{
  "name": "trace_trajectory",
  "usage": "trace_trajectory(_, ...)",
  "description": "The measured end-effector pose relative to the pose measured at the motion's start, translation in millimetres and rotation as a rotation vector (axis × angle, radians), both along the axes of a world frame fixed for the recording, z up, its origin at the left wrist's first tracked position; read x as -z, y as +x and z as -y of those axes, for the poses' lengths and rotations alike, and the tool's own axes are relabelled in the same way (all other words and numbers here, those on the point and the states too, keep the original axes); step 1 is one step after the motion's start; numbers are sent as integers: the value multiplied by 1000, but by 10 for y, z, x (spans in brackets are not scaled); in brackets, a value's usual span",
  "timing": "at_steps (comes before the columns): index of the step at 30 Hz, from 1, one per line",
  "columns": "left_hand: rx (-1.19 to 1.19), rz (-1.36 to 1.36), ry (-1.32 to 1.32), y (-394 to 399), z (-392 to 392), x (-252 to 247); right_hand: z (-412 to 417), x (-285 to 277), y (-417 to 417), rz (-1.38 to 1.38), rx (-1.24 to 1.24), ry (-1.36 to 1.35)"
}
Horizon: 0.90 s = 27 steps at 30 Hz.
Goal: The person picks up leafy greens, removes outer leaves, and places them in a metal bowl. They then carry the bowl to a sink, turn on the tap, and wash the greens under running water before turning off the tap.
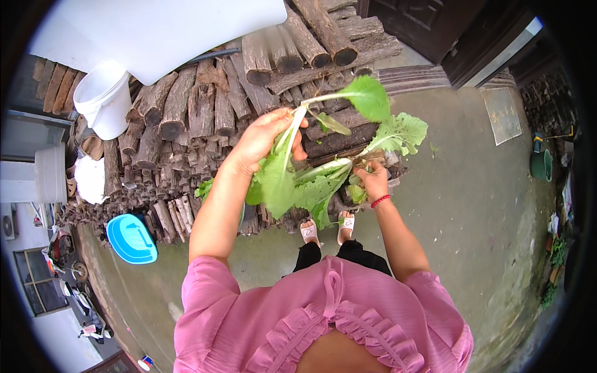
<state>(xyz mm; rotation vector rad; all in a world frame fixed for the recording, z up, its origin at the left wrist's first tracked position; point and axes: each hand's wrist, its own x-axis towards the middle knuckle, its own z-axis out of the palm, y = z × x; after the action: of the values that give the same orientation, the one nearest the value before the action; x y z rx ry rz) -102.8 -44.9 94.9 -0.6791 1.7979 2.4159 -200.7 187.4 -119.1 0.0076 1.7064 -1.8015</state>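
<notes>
My left hand (273, 133) is closed around the pale stems of a leafy green vegetable (279, 179), whose broad leaves hang below the palm; a rounder leaf (371, 99) points out to the right from the root end. With a red cord bracelet at its wrist, my right hand (373, 181) grips the base of another leafy plant (326, 184). That plant's hole-marked leaves spread left, and one frilly leaf (399, 134) sticks up to the right. What lies inside each fist is partly hidden.
Stacked firewood logs (224, 109) lie before me. On the pile's left are a white bucket (105, 100) and a white bag (91, 179). A blue plastic basin (132, 238) is at lower left, a white panel (163, 28) above. My slippered feet stand on concrete (457, 186); a green bucket (541, 165) is far right.
</notes>
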Motion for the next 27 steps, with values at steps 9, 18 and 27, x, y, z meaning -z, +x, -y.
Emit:
trace_trajectory(9,385,86,-706,151,-53,110,-402,-1998,-315,-628,-218,-119)
trace_trajectory(18,640,-140,-1423,123,-420,-245,482,-2234,-288,-1163,-972,88)
trace_trajectory(27,-36,-134,-1321,418,-253,269,893,-1809,92,-467,-762,-308)
